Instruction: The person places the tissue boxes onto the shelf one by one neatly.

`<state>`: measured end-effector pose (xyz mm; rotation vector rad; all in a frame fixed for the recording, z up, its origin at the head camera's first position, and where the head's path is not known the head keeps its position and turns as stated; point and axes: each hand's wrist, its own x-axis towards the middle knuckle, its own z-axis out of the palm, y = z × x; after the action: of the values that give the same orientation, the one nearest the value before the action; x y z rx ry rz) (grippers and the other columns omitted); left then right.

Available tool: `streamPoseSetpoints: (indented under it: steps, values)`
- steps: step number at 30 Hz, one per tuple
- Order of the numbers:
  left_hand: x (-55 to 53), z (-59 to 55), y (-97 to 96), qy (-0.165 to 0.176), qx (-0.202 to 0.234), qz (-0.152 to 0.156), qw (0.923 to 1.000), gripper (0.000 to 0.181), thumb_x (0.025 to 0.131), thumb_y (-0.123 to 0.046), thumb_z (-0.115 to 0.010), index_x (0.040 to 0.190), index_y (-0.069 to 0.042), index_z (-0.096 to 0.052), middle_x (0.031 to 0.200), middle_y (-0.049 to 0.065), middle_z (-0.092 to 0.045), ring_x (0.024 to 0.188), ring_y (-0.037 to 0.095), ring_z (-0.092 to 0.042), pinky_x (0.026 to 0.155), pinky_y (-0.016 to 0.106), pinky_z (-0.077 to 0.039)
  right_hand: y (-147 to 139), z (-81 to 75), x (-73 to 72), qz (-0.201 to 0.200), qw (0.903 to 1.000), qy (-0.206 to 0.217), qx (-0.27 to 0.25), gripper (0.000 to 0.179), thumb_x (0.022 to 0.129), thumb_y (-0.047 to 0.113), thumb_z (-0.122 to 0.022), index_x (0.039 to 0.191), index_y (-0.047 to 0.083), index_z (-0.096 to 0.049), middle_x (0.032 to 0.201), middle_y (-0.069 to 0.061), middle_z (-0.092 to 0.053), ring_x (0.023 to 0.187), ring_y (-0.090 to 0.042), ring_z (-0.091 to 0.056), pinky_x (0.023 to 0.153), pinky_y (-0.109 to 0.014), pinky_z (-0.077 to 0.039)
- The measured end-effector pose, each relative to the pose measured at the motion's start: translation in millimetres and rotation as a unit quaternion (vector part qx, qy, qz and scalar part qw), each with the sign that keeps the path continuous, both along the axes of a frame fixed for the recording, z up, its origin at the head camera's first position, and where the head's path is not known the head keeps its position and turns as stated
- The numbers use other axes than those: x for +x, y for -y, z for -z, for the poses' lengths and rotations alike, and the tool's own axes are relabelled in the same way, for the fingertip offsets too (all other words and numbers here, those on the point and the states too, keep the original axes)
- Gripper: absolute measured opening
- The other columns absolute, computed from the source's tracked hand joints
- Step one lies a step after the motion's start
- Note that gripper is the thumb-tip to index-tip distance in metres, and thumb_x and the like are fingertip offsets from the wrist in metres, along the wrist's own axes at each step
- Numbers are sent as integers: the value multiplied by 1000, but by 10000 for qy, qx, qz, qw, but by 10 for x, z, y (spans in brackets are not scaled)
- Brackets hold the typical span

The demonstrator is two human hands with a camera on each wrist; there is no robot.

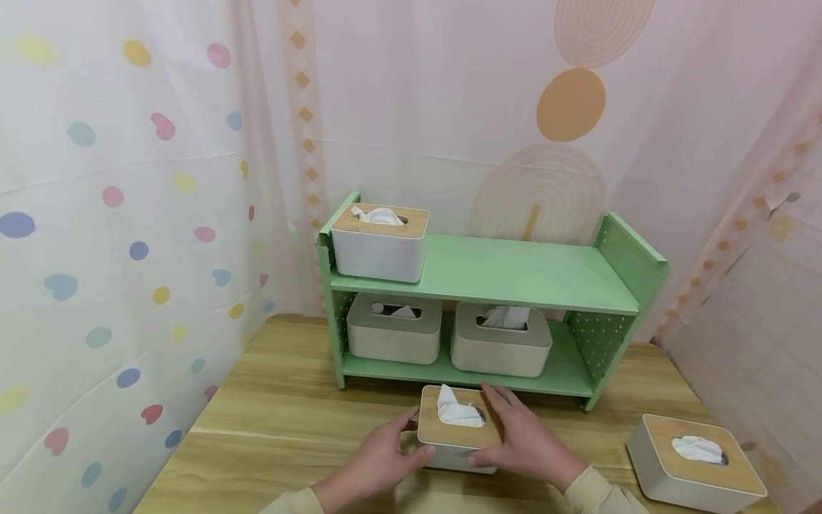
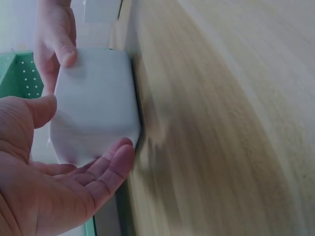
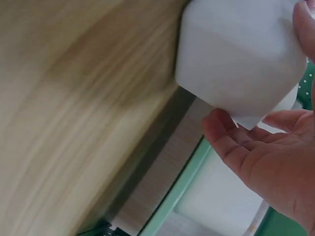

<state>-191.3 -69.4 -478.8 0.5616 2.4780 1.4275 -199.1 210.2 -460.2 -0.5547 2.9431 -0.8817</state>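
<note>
A tissue box [image 1: 459, 458] with a white body, wood-look lid and a tissue sticking up sits between my two hands, in front of the green shelf. My left hand [image 1: 384, 457] holds its left end, thumb by the near corner and fingers round the side; the left wrist view shows those fingers [image 2: 106, 172] at the end face. On the other end, my right hand [image 1: 529, 439] grips the box, its thumb on the near face and its fingers over the far right corner. In the right wrist view the right fingertips [image 3: 216, 123] meet the box's corner.
The green two-tier shelf [image 1: 514, 268] stands behind on the wooden table [image 1: 270, 407]. A wood-lidded tissue box [image 1: 379, 253] is at its upper left. Two grey-lidded boxes, one left [image 1: 393, 339] and one right [image 1: 501, 350], fill part of the lower tier. Another wood-lidded box [image 1: 696, 471] lies right.
</note>
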Motion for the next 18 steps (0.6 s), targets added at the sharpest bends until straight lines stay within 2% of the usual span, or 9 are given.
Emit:
streamPoseSetpoints:
  steps: [5,8,11,14,18]
  values:
    - [-16,36,25,197,132,-123,9996,81,100,-32,-77,160,6,-39,143,28,-64,66,11,-59,59,26,-51,-105,35,7,-150,9993,225,-248,126,78,58,-92,169,1,-26,170,-30,-33,150,-50,-46,113,-66,-47]
    - [-22,44,45,385,227,-175,9988,82,100,-33,-77,162,3,-38,146,29,-63,69,15,-66,60,27,-53,-203,67,3,-239,9967,544,-557,126,82,51,-92,171,3,-18,171,-29,-32,145,-46,-52,109,-59,-52]
    - [-42,39,72,504,317,-189,9980,87,98,-32,-79,165,1,-34,150,32,-58,76,20,-73,62,29,-57,-297,94,-14,-342,9913,886,-906,126,84,42,-92,172,3,-12,168,-32,-35,131,-38,-63,101,-49,-58]
    - [-83,28,95,431,235,-123,9987,93,95,-30,-83,167,-2,-31,154,33,-53,86,19,-75,68,29,-59,-368,102,-37,-409,9852,1199,-1158,123,85,36,-93,171,2,-13,163,-33,-43,122,-34,-69,97,-45,-59]
    - [-171,0,128,313,150,100,9993,100,91,-25,-88,169,-7,-29,161,32,-47,93,17,-76,75,27,-60,-408,108,-78,-448,9774,1529,-1390,117,85,34,-93,171,3,-19,159,-32,-48,124,-35,-68,99,-50,-59]
